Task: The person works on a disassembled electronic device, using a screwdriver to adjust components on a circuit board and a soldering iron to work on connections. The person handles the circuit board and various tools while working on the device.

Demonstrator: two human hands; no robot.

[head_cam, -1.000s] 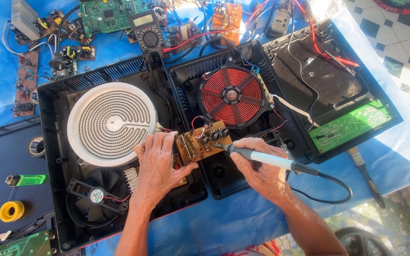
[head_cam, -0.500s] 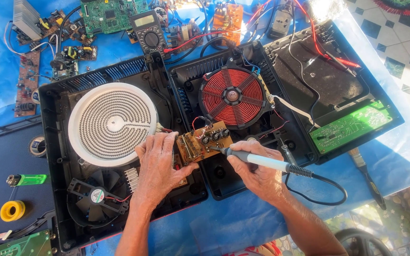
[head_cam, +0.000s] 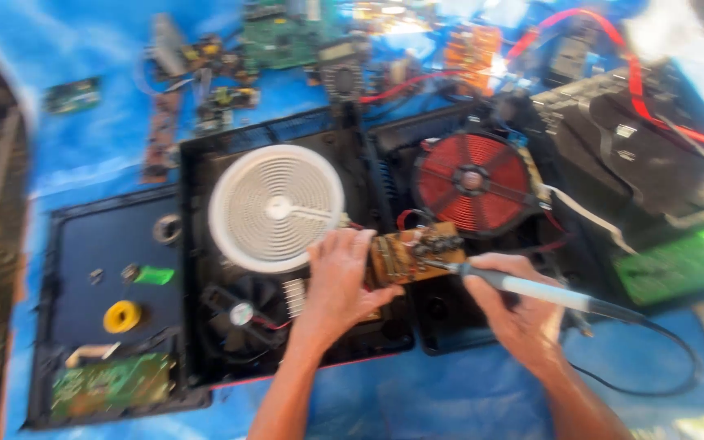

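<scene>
My left hand (head_cam: 337, 281) rests on the edge of a small brown circuit board (head_cam: 414, 253) and holds it over an opened black cooker casing (head_cam: 205, 244). My right hand (head_cam: 515, 314) grips a soldering iron (head_cam: 531, 289) with a light grey handle, its tip touching the board's right side. A black cord (head_cam: 662, 358) trails from the iron to the right. The white spiral heating element (head_cam: 277, 205) lies just left of the board, and the red coil (head_cam: 473, 181) sits behind it. The view is blurred.
A black glass top (head_cam: 116, 269) at left carries a yellow solder spool (head_cam: 122, 316), a green piece (head_cam: 153, 275) and a green circuit board (head_cam: 107, 383). More boards, a multimeter (head_cam: 341, 73) and red wires (head_cam: 613, 49) lie at the back on blue sheeting (head_cam: 450, 399). A third opened unit (head_cam: 653, 179) sits right.
The head camera has swung to the right and blurred, so everything sits further right in view. Both hands stay on the board and the soldering iron as before.
</scene>
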